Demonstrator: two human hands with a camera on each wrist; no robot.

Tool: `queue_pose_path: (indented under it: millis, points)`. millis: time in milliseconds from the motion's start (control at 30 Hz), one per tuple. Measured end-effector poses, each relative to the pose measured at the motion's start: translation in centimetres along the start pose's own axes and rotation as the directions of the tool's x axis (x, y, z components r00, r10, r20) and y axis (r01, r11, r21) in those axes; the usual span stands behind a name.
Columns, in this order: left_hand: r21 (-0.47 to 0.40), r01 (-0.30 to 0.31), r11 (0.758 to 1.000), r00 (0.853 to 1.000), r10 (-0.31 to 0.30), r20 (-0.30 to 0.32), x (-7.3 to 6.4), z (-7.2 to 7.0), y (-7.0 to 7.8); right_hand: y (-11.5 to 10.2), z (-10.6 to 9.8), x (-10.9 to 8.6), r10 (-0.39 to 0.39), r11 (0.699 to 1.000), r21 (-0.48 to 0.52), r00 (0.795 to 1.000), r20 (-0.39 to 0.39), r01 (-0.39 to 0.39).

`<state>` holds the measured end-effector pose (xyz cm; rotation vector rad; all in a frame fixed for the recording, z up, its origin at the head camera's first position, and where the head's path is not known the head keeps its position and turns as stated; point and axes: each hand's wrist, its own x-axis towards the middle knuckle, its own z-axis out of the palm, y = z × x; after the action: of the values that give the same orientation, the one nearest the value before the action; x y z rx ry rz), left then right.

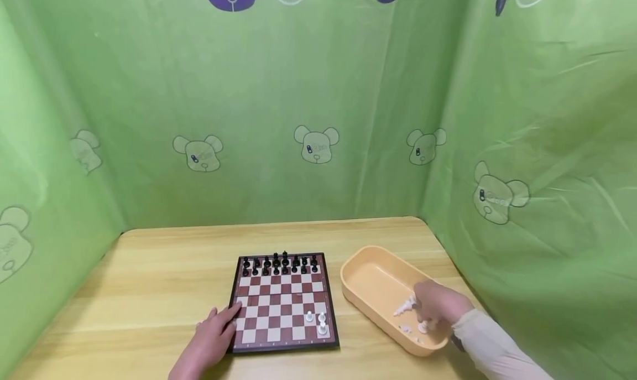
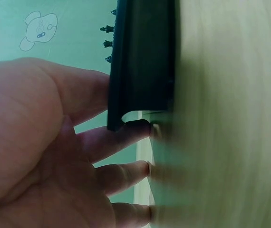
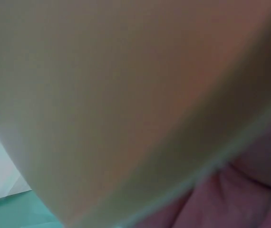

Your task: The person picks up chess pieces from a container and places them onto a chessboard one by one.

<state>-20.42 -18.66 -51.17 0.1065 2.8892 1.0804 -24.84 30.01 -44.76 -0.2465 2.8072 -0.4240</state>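
A chessboard (image 1: 280, 308) with brown and white squares lies on the table. Black chess pieces (image 1: 276, 263) fill its two far rows. A few white chess pieces (image 1: 322, 328) stand at its near right corner. My left hand (image 1: 210, 338) rests at the board's left edge, touching it with thumb and a finger; its other fingertips meet the table in the left wrist view. My right hand (image 1: 438, 302) reaches down into an orange tray (image 1: 368, 277), among loose white pieces (image 1: 404, 307). Its fingertips are hidden, so whether they pinch a piece cannot be seen.
The wooden table (image 1: 164, 269) reaches back to a green curtain (image 1: 259, 181) with bear prints, which also rises on both sides. The tray stands right of the board, with a narrow strip of table between them. Its wall (image 3: 102, 118) fills most of the right wrist view.
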Motion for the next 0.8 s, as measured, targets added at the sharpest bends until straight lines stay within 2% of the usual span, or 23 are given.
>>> queue_pose_path:
  millis: [300,533,800]
  points:
    - [0.010,-0.015,1.000,1.000,0.015,-0.015,-0.2,-0.4,0.0,-0.5,-0.2,-0.1,0.041,0.996,0.077,0.999,0.010,-0.042]
    - [0.014,0.000,1.000,1.000,0.000,0.025,-0.3,0.3,-0.3,-0.4,0.2,-0.9,0.053,0.992,0.115,0.998,0.030,-0.056]
    - [0.005,-0.007,1.000,1.000,0.007,0.005,0.0,0.1,-0.1,-0.1,-0.5,-0.2,0.018,0.998,0.066,1.000,0.008,-0.019]
